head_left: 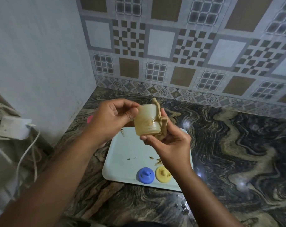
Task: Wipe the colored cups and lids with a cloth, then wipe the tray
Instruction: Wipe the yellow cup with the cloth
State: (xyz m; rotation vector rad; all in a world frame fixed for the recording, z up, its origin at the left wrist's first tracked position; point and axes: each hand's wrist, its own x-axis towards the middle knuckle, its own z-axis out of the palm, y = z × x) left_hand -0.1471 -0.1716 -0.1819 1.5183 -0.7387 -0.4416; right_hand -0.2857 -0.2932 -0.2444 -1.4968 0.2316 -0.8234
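I hold a pale yellow cup (146, 119) above the tray, tilted, with brown smears on its side. My left hand (109, 118) grips the cup at its rim. My right hand (168, 143) presses a beige cloth (160, 122) against the cup's right side and base. Below lies the light blue tray (122, 154) with dark brown stains on it. A blue lid (145, 175) and a yellow lid (163, 174) rest near the tray's front edge. Something pink (89, 119) peeks out behind my left hand.
The tray sits on a dark marbled stone counter (229, 153) in a corner. Patterned wall tiles (179, 54) rise behind it and a plain wall on the left. A white charger with a cable (18, 128) hangs at the far left.
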